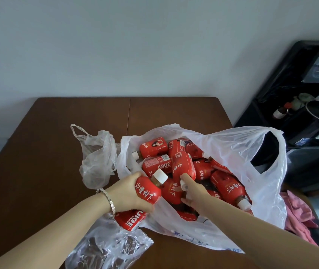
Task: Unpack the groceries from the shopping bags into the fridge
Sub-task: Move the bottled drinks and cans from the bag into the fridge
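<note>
A white plastic shopping bag (pixel 238 152) lies open on the brown table (pixel 57 152), filled with several red-labelled juice bottles (pixel 155 166) with white caps. My left hand (pixel 127 191) grips one red juice bottle (pixel 148 189) at the bag's near left edge, cap pointing away. My right hand (pixel 191 193) reaches into the bag and pinches the neck of another red bottle (pixel 184 167), its white cap between my fingers. Another red bottle (pixel 129 221) lies under my left wrist.
An empty clear bag (pixel 96 158) lies crumpled left of the full one, and clear plastic wrap (pixel 104 247) sits at the table's near edge. A black shelf unit (pixel 298 105) with bottles stands at the right. Pink cloth (pixel 298 212) lies beside the bag.
</note>
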Demonstrator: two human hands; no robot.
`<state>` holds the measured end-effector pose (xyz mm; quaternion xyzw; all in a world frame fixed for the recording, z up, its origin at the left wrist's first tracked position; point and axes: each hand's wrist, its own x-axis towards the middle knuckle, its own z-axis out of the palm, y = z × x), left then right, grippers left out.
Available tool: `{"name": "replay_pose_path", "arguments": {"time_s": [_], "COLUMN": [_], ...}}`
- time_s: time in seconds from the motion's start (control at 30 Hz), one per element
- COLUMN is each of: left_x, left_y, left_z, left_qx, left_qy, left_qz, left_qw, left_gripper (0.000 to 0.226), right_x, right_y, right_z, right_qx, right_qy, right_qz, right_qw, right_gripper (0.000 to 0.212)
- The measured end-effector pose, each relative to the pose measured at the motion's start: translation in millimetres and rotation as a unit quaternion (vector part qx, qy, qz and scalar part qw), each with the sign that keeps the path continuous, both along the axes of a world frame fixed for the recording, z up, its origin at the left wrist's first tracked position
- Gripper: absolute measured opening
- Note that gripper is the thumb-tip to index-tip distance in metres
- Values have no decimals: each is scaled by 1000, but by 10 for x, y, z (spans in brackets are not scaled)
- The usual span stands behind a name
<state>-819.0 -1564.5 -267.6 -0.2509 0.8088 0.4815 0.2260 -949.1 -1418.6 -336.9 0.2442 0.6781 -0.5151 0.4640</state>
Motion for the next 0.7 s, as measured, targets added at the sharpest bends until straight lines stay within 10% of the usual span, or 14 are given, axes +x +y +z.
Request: {"name": "replay_pose_path", "arguments": {"time_s": [0.2,0.43,0.7], "left_x": [-43,-86,-12], "left_y": [58,97,131], "left_z": [30,66,72], "left_qx": [35,58,50], "left_qy": [69,83,98], "left_qz": [111,146,165], "left_qw": [991,984,980], "left_gripper": [65,59,54], "right_x": [-5,-24,-22], "right_y": [43,70,45], "right_z": [-61,-111,-64], "right_qx": [-2,-2,-7], "right_qy": [35,28,-31], "right_qz": [18,68,20], "right_qw": [999,997,999], "right_gripper": [34,61,31]}}
